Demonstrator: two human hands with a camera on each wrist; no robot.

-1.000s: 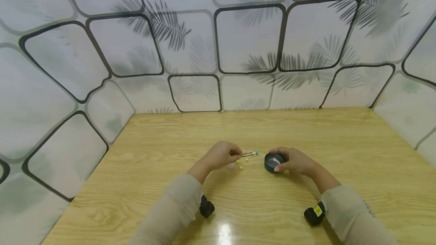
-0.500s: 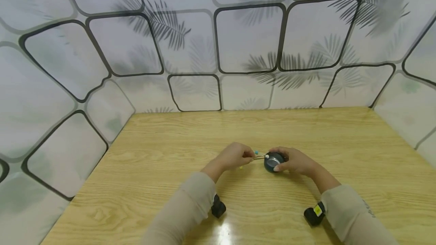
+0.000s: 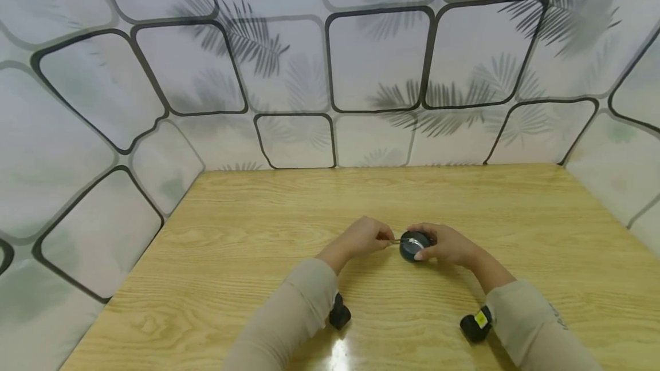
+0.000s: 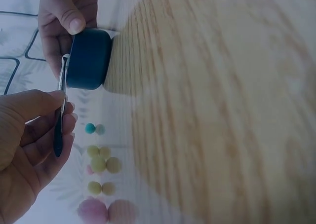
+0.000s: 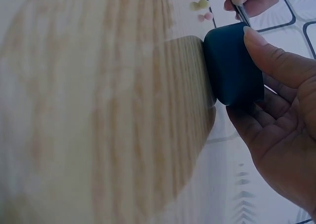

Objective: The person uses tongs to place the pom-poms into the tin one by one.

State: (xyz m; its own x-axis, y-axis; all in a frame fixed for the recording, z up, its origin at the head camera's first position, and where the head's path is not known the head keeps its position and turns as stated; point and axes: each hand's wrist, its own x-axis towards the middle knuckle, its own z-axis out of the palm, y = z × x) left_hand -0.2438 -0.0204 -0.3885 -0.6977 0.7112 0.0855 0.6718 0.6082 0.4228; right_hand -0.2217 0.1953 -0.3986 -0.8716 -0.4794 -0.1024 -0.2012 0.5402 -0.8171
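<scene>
The cup [image 4: 90, 58] sat on the table [image 3: 206, 279], between the left hand [image 3: 363, 237] and the right hand [image 3: 450, 243].
The left hand was left of the cup, and the right hand was around its right side. Tweezers [image 4: 59, 118] reached from the left hand to the cup's mouth, but how far in the tips went was hard to tell. Little balls [image 4: 98, 164] lay on the table, left of the cup, near the left hand. The wall [image 3: 381, 62] stood behind the table.
</scene>
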